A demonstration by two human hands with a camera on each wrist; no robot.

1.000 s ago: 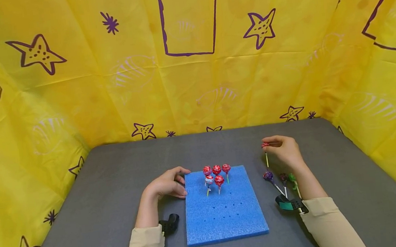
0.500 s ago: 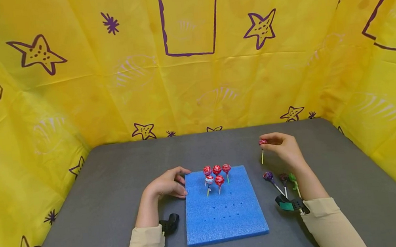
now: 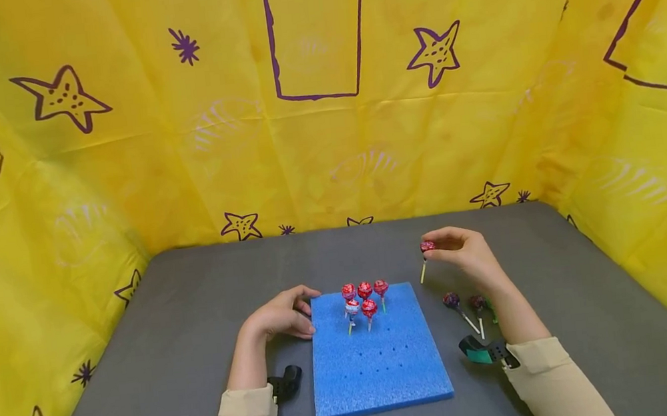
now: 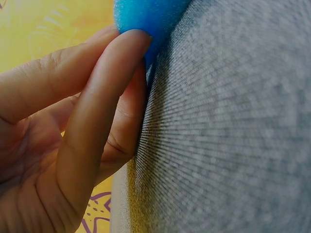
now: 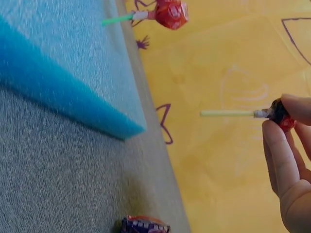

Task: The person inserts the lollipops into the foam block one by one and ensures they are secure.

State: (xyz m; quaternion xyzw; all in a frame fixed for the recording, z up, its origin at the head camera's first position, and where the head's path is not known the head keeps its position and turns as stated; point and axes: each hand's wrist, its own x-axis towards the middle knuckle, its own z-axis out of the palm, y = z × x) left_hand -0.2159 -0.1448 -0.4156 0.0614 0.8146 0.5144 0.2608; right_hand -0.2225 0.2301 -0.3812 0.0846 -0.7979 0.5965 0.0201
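My right hand pinches a red-and-dark wrapped lollipop by its head, beyond the back right corner of a blue foam board. Its pale yellow stick points down in the head view, its lower end free. Several red-wrapped lollipops stand upright toward the back of the board, one with a blue-and-white wrapper among them. My left hand rests at the board's left edge; in the left wrist view its fingertips touch the foam side.
To the board's right lie a purple-wrapped lollipop, a dark red one and a green one, partly hidden by my right forearm. Small holes dot the front half of the board. A yellow patterned cloth walls in the grey table.
My right hand has lifted the lollipop off the resting ones and carried it left toward the board, its stick now tilted slightly. The left hand has stayed at the board's edge.
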